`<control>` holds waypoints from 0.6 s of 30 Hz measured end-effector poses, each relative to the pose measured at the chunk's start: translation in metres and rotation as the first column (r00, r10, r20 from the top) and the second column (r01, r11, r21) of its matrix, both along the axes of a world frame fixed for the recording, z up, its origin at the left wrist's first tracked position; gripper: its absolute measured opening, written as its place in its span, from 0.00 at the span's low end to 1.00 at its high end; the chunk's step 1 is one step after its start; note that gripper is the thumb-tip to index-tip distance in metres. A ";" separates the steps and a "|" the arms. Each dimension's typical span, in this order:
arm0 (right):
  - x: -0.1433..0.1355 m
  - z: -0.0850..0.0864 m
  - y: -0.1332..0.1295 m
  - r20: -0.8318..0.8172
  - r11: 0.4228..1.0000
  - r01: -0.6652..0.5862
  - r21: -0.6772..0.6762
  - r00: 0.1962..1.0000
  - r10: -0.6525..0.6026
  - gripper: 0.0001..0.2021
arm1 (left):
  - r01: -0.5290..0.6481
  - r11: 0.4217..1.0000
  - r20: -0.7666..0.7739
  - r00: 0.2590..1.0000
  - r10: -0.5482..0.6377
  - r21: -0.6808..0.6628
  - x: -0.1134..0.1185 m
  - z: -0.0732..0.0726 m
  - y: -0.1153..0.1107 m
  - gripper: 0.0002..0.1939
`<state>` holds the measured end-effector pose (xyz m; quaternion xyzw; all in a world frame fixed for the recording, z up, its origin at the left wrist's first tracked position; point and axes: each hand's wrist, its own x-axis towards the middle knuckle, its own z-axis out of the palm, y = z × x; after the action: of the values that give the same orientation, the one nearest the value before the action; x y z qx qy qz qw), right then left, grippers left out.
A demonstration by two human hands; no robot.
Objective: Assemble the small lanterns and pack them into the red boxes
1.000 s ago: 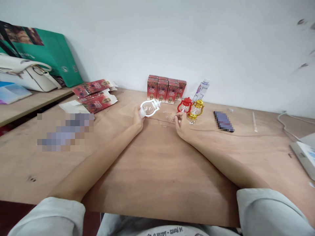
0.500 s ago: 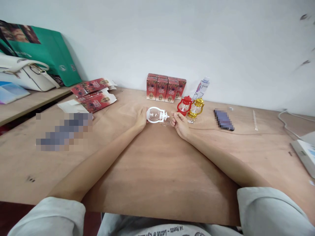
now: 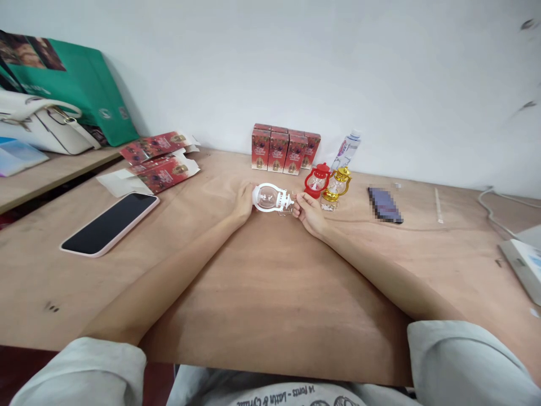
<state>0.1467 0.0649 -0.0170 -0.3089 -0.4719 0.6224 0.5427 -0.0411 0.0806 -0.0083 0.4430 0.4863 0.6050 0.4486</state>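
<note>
The table point(image 3: 270, 293) fills the lower and middle frame, under a pale wall point(image 3: 220, 67). At the upper left a green bag point(image 3: 93, 90) leans behind a white handbag point(image 3: 63, 132). At the right edge is a white box point(image 3: 522, 268), a cable point(image 3: 488, 208) beside it.

A phone point(image 3: 110, 223), dark screen up, lies left of centre, slanting up to the right. Just above it are two opened red cartons point(image 3: 163, 172). Upright red boxes point(image 3: 276, 152) stand close together against the wall, top centre. Right of them a clear bottle point(image 3: 347, 149) stands behind a red lantern point(image 3: 316, 181) and a gold lantern point(image 3: 337, 185), both upright and side by side. A blurred-out dark object point(image 3: 384, 204) lies farther right.

The left hand point(image 3: 244, 204) is closed around the base of the white lantern point(image 3: 269, 198), at the centre of the frame. The lantern is on its side: its long axis runs nearly level across the picture, base to the left, pointed top to the right. The right hand point(image 3: 308, 213) has thumb and forefinger pinched together right by that top; whether they grip anything cannot be told. Thin wire pieces point(image 3: 285, 211) show just below the lantern's top.
</note>
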 end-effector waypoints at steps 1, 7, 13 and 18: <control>0.000 0.000 0.000 0.002 1.000 -0.005 -0.003 1.000 0.005 0.18 | 0.006 1.000 0.000 1.000 -0.006 0.002 0.000 0.000 -0.001 0.12; 0.000 0.001 0.000 -0.001 1.000 -0.017 -0.008 1.000 0.017 0.17 | 0.008 1.000 0.003 1.000 -0.008 0.006 0.003 0.007 -0.006 0.12; 0.000 0.000 0.001 -0.017 1.000 -0.018 -0.011 1.000 0.017 0.18 | 0.018 1.000 0.011 1.000 -0.018 -0.004 0.004 0.008 -0.006 0.13; 0.001 0.000 0.002 -0.031 1.000 -0.019 -0.018 0.999 0.018 0.17 | 0.022 1.000 0.014 1.000 -0.022 -0.020 0.003 0.007 -0.005 0.13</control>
<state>0.1473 0.0665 -0.0173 -0.3000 -0.4606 0.6365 0.5411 -0.0381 0.0754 -0.0010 0.4397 0.4843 0.5983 0.4628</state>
